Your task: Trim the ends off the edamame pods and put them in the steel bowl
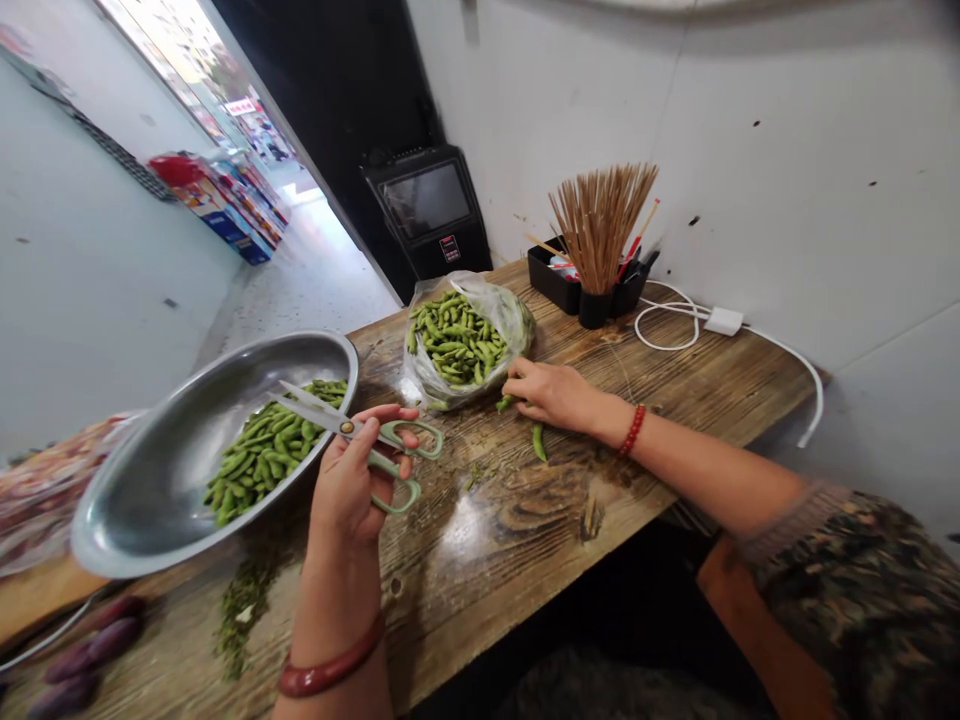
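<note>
Scissors [347, 428] with pale green handles lie across my left hand [354, 482], fingers through or around the loops. Their blades are slightly apart and reach over the rim of a metal bowl [172, 420], which holds green soybean pods [270, 450]. My right hand [551, 392] is closed, with fingers bent around a green soybean pod [505, 404] just above the table; its fingertips are partly hidden. Under that hand another soybean pod [539, 442] lies on the wood. Beside my right fingers stands an open clear plastic bag [517, 325] full of pods.
A black holder [551, 280] with wooden skewers [600, 225] stands at the back of the wooden table [510, 560]. A white cable [679, 345] curls to its right. Plant trimmings [241, 610] and purple vegetables [90, 655] lie front left. A black device [427, 205] stands behind the bag.
</note>
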The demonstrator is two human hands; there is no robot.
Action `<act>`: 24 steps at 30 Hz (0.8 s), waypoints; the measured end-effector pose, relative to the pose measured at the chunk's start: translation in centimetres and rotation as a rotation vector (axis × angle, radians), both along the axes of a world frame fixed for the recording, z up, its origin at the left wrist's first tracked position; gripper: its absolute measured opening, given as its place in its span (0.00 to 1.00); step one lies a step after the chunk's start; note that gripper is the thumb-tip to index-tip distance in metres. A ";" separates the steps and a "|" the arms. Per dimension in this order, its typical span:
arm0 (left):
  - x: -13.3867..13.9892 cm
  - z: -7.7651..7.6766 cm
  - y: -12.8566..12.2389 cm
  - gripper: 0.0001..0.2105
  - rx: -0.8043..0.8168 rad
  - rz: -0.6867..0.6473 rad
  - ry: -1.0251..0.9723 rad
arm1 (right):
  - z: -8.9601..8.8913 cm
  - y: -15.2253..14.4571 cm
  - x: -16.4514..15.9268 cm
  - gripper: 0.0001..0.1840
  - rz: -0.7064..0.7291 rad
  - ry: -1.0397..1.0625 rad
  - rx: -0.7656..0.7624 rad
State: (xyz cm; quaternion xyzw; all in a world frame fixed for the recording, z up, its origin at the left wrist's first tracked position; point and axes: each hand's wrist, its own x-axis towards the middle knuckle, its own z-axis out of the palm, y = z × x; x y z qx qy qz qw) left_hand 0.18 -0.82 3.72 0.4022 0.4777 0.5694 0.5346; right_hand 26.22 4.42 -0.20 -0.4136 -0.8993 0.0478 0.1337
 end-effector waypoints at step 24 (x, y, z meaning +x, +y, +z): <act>1.1 -0.9 -5.1 0.15 -0.161 -0.244 0.119 | -3.2 -9.2 1.5 0.28 0.017 0.124 0.036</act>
